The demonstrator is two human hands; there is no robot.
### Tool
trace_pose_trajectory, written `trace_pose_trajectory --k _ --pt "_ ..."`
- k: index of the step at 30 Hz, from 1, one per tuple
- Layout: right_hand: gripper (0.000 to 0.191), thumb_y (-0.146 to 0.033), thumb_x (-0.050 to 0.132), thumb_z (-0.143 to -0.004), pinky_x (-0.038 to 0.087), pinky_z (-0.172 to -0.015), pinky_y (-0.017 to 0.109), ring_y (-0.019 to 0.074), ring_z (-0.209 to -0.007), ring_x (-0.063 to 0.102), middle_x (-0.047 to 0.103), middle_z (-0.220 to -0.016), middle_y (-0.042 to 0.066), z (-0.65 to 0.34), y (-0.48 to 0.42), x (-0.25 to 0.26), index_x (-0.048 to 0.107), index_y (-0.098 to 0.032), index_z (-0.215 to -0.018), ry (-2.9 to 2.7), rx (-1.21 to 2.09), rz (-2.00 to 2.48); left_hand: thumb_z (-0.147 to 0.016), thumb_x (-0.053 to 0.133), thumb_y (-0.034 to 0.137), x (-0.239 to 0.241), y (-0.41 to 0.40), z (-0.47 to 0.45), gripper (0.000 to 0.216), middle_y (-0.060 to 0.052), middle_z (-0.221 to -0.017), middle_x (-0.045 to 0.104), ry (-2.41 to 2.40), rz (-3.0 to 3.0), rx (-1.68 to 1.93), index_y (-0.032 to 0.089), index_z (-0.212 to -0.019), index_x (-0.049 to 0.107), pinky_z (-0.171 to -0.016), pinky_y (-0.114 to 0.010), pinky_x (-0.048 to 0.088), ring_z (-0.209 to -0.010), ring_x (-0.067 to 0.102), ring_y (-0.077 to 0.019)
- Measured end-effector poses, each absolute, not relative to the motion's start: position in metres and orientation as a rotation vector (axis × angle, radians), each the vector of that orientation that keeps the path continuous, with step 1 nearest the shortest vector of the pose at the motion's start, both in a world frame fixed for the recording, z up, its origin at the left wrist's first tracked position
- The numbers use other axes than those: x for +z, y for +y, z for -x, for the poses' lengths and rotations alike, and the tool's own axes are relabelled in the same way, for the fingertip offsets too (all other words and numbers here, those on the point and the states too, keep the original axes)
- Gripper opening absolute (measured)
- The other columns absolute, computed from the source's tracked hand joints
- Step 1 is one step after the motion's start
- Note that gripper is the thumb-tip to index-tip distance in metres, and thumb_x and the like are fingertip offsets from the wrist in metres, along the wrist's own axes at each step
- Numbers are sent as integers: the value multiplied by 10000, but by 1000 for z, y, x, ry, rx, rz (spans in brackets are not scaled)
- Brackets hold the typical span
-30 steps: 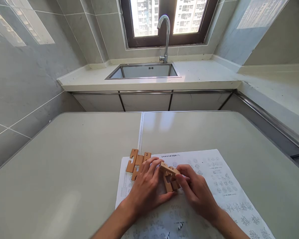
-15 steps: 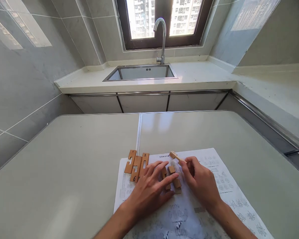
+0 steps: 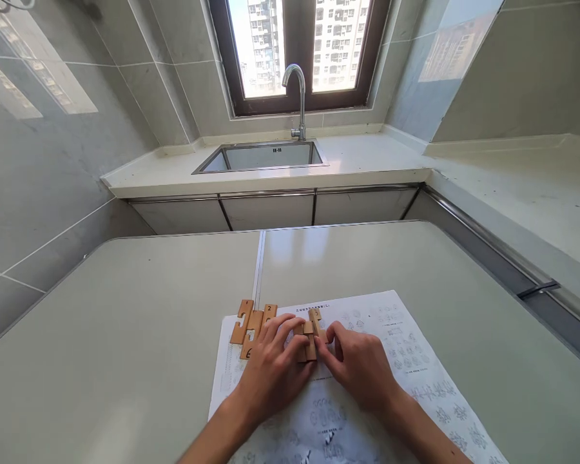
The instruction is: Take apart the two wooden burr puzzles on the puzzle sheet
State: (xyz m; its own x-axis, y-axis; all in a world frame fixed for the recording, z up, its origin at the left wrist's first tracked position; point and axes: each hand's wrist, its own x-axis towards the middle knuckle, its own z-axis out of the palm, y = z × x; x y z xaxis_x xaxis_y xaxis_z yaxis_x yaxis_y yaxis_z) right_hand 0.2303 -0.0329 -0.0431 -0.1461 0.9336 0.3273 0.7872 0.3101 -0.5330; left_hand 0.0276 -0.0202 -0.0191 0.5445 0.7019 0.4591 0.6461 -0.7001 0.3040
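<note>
grey tiled walls point(image 3: 53, 161), sunlit window point(image 3: 299, 45), steel sink point(image 3: 263, 156), pale table point(image 3: 125, 322)

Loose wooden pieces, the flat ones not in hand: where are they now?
Head view: the loose wooden pieces lie side by side on the far-left corner of the printed sheet, just left of the left hand, near the table seam.

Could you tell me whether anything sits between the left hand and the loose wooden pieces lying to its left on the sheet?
Nothing visible does. The left hand and right hand are both on the joined wooden pieces, and the loose wooden pieces lie just beside the left fingers, with only bare instruction sheet between.
</note>
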Motion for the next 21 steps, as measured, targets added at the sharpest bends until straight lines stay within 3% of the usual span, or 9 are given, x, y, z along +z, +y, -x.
trace_pose_trajectory --k 11,14,18,21 --pt "280 -354 592 -967 255 -535 276 124 -420 551 580 -486 -48 -226 -33 -46 562 -209 -730 -1961 273 1491 -934 693 226 -9 -5 -2 135 -105 -1402 637 1111 -2684 641 227 -1001 576 -1102 -533 491 -1353 533 -321" --pt "264 -359 593 -991 275 -547 270 131 -460 582 618 -525 -38 -224 -35 -43 594 -204 -778 -2024 329 1396 -963 680 250 -2 -1 6 209 -97 -1423 643 1067 -2708 577 234 -1156 601 -1109 -522 490 -1373 523 -319" --pt "151 -318 576 -1028 310 -584 277 152 -558 646 731 -691 -11 -223 -36 -41 676 -210 -997 -2095 369 1278 -985 665 272 4 -2 11 526 -88 -1529 563 1098 -2744 512 292 -1486 503 -1113 -509 491 -1408 496 -326" --pt "181 -241 544 -1032 336 -608 280 160 -615 672 778 -802 1 -225 -36 -41 692 -234 -1135 -2123 404 1231 -1012 631 264 3 -4 8 497 -76 -1568 519 1049 -2797 479 334 -1492 525 -1129 -523 473 -1419 483 -328"
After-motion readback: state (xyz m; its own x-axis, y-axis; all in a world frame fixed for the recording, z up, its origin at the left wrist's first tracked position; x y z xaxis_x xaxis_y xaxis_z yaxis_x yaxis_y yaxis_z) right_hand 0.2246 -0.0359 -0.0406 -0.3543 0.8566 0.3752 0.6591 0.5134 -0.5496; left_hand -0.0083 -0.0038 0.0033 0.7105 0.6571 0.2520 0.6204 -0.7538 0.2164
